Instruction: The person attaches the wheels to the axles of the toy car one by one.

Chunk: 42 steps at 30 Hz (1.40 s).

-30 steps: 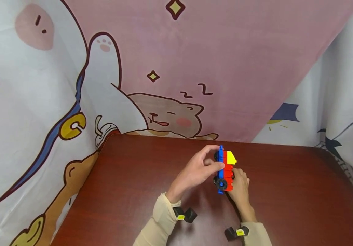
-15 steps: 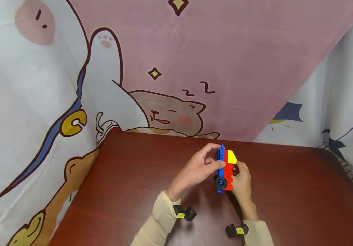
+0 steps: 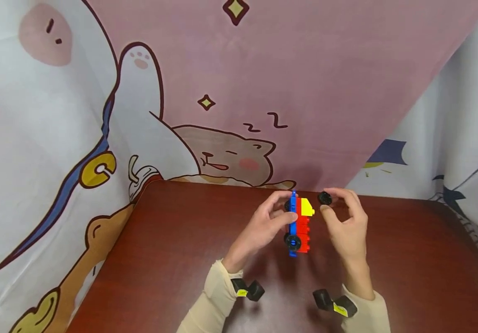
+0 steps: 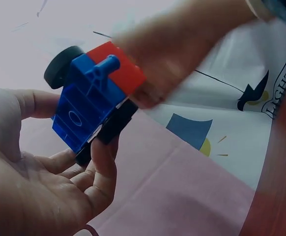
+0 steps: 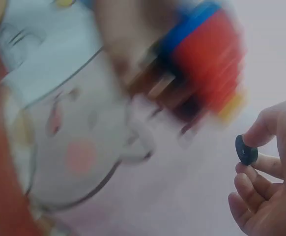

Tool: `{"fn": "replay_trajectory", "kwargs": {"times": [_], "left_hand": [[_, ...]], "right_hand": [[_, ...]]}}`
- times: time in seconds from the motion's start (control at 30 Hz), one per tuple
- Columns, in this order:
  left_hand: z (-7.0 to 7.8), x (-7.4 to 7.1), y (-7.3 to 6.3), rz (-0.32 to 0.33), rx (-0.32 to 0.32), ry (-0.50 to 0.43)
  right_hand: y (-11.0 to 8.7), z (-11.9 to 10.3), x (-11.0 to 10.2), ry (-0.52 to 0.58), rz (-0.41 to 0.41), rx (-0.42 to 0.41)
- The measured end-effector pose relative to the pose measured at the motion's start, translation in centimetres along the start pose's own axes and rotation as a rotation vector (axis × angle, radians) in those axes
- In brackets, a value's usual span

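My left hand (image 3: 261, 229) grips a toy block car (image 3: 303, 227), thumb on one side and fingers on the other. The car stands on end above the table, its blue base to the left, red bricks to the right and a yellow sloped brick (image 3: 307, 207) near the top. Black wheels (image 3: 293, 242) sit on the base. In the left wrist view the underside of the blue base (image 4: 79, 115) shows. To the right of the car, my right hand (image 3: 349, 233) pinches a loose black wheel (image 5: 246, 150) between thumb and fingertips, apart from the car.
A dark red-brown table (image 3: 172, 240) lies under both hands. Behind it hangs a pink cloth (image 3: 313, 92) with cartoon animals, and white cloth (image 3: 463, 138) hangs at the right. Black cameras (image 3: 249, 290) are strapped at both wrists.
My right hand has moved from behind the car up and to the right, and the black wheel now shows in its fingers. The left hand and car have shifted slightly left.
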<state>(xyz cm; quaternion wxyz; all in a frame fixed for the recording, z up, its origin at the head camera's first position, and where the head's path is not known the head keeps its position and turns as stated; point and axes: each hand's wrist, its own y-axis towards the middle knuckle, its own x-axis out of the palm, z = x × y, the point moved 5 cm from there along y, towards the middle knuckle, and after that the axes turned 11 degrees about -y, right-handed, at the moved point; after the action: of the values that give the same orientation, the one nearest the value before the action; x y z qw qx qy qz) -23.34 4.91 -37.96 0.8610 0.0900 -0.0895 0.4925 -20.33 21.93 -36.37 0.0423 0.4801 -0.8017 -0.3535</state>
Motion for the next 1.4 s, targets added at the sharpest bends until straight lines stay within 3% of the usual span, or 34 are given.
{"fn": "replay_trajectory", "kwargs": {"times": [0.1, 0.2, 0.43, 0.63, 1.0, 1.17, 1.3, 1.4], "left_hand": [[-0.1, -0.1, -0.1, 0.009, -0.007, -0.010], [-0.3, 0.1, -0.2, -0.011, -0.023, -0.015], [-0.6, 0.8, -0.2, -0.050, -0.031, -0.018], [-0.2, 0.9, 0.0, -0.059, -0.012, -0.018], [0.1, 1.2, 0.1, -0.081, 0.012, 0.064], [-0.1, 1.3, 0.0, -0.059, 0.013, 0.050], [-0.3, 1.3, 0.0, -0.033, 0.020, 0.042], [-0.4, 1.6, -0.1, -0.026, 0.032, 0.034]], "right_hand": [[-0.2, -2.5, -0.4, 0.042, -0.038, -0.107], [-0.8, -4.0, -0.2, -0.001, -0.115, -0.187], [-0.9, -4.0, 0.2, -0.086, -0.230, -0.208], [-0.6, -4.1, 0.1, -0.119, -0.247, -0.229], [-0.6, -4.2, 0.0, -0.177, -0.250, -0.235], [-0.8, -4.2, 0.1, -0.201, -0.266, -0.231], [-1.1, -4.2, 0.3, -0.150, -0.242, -0.245], [-1.3, -4.3, 0.5, -0.064, -0.168, -0.233]]}}
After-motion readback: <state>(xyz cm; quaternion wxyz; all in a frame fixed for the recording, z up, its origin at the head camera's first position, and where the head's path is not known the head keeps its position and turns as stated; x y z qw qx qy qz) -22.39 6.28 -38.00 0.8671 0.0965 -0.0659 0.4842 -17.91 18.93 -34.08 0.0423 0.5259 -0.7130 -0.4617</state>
